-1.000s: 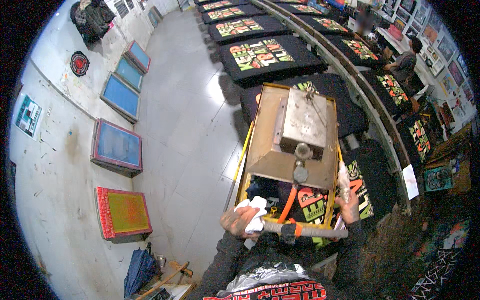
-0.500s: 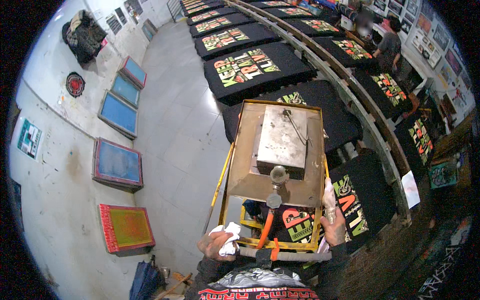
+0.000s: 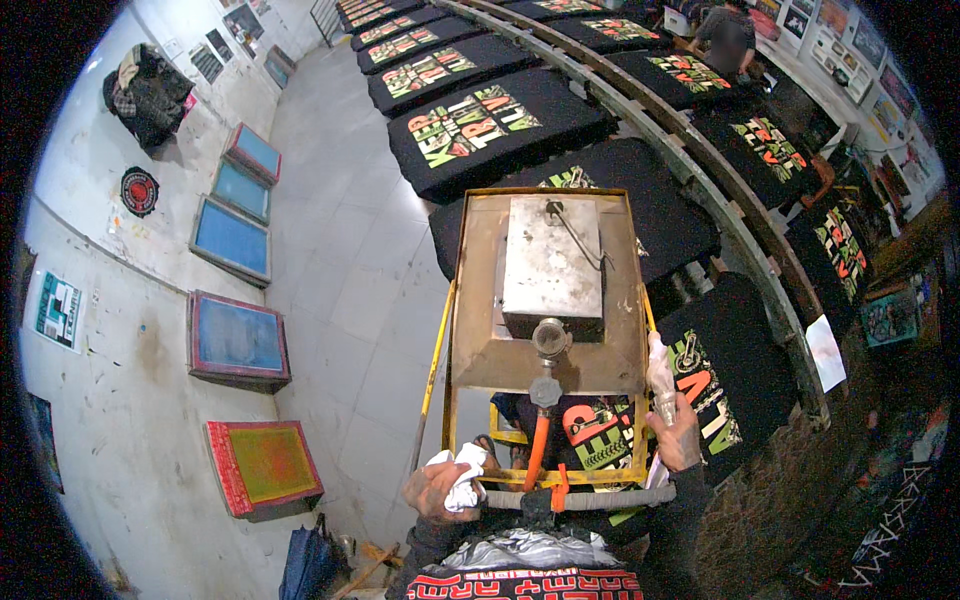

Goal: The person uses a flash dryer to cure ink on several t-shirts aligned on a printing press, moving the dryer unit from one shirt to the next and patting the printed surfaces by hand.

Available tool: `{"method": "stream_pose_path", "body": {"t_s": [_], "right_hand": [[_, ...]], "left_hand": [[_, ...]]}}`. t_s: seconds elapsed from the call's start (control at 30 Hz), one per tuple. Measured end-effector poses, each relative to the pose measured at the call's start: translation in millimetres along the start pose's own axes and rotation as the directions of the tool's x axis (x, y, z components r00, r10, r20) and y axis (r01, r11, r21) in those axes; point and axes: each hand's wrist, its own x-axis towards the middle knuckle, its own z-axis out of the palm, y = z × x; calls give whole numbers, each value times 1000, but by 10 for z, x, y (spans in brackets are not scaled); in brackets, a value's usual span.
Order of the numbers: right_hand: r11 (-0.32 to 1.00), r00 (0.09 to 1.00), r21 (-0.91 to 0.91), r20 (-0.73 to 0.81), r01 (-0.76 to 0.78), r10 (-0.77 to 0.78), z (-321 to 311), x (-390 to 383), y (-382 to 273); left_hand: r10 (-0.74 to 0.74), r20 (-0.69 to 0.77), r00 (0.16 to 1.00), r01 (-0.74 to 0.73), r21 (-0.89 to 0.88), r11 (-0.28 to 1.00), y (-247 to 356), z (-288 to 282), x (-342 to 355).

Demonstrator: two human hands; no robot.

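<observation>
In front of me stands a heater-like metal hood with a silver box on top, carried on a yellow metal frame. A valve joins it to an orange hose. My left hand is closed on a crumpled white cloth, beside the left end of a grey-wrapped crossbar. My right hand curls round a pale, plastic-wrapped bar on the frame's right side. Under the frame lies a black T-shirt with a coloured print, partly hidden.
Black printed T-shirts lie along a long curved row of boards, with a metal rail beside them. Framed screens lean on the left wall. A folded umbrella stands at lower left. Another person is at the far right.
My view has shifted slightly, so the hood appears a little further left and higher. Both hands keep their holds. The other person at the far right has changed position.
</observation>
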Motion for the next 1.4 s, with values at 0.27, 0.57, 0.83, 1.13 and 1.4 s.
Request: {"method": "stream_pose_path", "body": {"t_s": [0.27, 0.57, 0.83, 1.13, 1.4], "right_hand": [[999, 997, -26, -66, 46, -48, 60, 44, 309], [999, 999, 13, -16, 30, -30, 0, -35, -106], [996, 1000, 88, -5, -15, 15, 8, 34, 122], [992, 996, 99, -46, 79, -75, 164, 116, 195], [992, 995, 101, -63, 81, -75, 223, 130, 208]], "left_hand": [[-78, -121, 990, 85, 55, 995, 149, 36, 15], [-153, 247, 957, 155, 10, 988, 232, -252, 34], [-113, 157, 981, 103, 68, 992, 277, -133, 217], [-116, -129, 985, 93, -171, 981, -92, 229, -119], [76, -283, 956, -48, 105, 993, -127, 261, 103]]}}
